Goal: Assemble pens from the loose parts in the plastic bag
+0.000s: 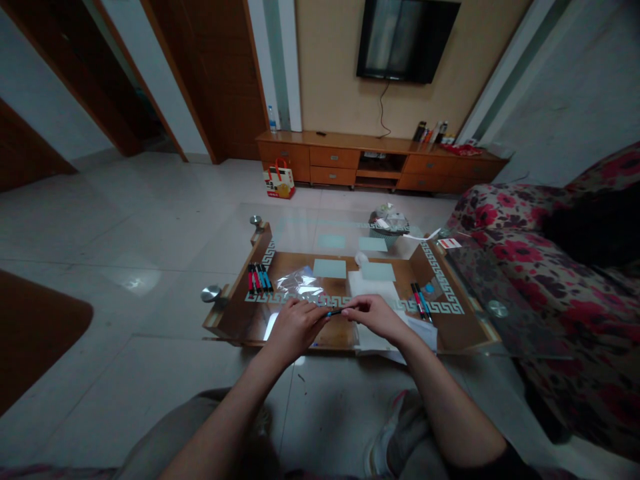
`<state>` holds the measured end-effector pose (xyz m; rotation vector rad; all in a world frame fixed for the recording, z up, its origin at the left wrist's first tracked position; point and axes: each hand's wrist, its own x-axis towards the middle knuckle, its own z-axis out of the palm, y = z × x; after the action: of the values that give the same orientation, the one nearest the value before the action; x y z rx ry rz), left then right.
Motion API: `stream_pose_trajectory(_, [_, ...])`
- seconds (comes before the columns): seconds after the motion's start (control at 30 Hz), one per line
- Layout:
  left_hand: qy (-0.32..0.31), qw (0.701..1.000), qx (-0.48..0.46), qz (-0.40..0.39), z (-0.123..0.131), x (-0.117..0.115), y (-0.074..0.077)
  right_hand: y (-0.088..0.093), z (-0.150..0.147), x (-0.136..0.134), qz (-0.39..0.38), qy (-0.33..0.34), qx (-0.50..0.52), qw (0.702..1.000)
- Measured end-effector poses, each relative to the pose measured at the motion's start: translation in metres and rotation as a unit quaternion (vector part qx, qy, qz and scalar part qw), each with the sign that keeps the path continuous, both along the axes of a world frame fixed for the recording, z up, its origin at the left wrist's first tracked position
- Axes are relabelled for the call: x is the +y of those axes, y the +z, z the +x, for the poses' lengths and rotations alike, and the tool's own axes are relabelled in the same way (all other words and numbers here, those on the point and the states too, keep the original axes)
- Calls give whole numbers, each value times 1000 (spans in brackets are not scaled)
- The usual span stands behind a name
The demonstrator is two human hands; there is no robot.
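A slim pen (335, 312), black with a bit of blue, is held level between my two hands over the near side of the glass table. My left hand (296, 325) is closed on its blue end, and my right hand (374, 316) pinches the black end. Most of the pen's length is hidden by the fingers. To the left, several red and blue pens (259, 279) with black ends lie side by side. On the right are a red pen (417, 300) and a blue pen (425, 303), also with black parts. Clear plastic wrapping (301, 283) lies beyond my left hand.
The glass coffee table (295, 233) has a wooden shelf below and metal knobs. White paper (423, 328) lies near my right forearm. A bin with a plastic bag (390, 219) stands at the far side. A floral sofa (505, 227) borders the right.
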<state>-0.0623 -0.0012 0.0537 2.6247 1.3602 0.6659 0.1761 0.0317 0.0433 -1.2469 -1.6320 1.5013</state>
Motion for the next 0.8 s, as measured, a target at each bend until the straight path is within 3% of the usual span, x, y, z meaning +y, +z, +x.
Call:
stream_pose_trajectory(0.27, [-6,1000,11,-15,7,-1,4,3,-13,-2,-34,-70,68,995])
stream_pose_trajectory(0.5, [56,998,-4,-36,1,-3,5,-7,-2,10,-24,-163,101,981])
stream_pose_trajectory(0.63, [106,992,-39,-63,-2,-5,11,-21,12,22,89,-188,-19,978])
stream_pose_trajectory(0.8, [141,983,-91,-76,-1,-6,15,-46,2,23,189,-123,-171,959])
